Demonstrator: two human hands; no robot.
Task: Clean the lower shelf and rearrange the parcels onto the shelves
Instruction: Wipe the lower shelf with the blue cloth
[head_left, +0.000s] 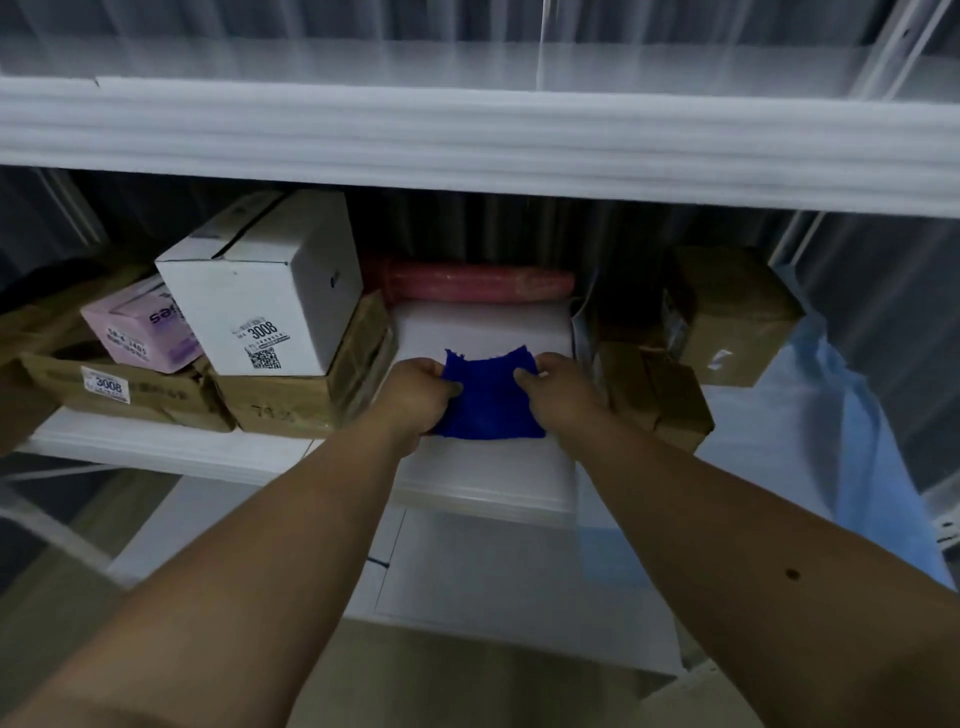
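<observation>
A blue cloth (488, 397) lies on a bare patch of the white shelf (483, 467) between two groups of parcels. My left hand (418, 397) grips its left edge and my right hand (553, 384) grips its right edge. To the left stand a white box labelled 3008 (265, 291), a pink box (137, 330) and brown parcels (301, 400). Behind the cloth lies a red wrapped roll (478, 280). Brown parcels (727, 312) sit on the right, one (660, 395) beside my right wrist.
The white shelf above (467, 135) overhangs the parcels. A lower white shelf (519, 571) shows beneath my forearms. Blue plastic sheeting (841, 415) hangs at the right. A shelf post (898, 47) rises at the top right.
</observation>
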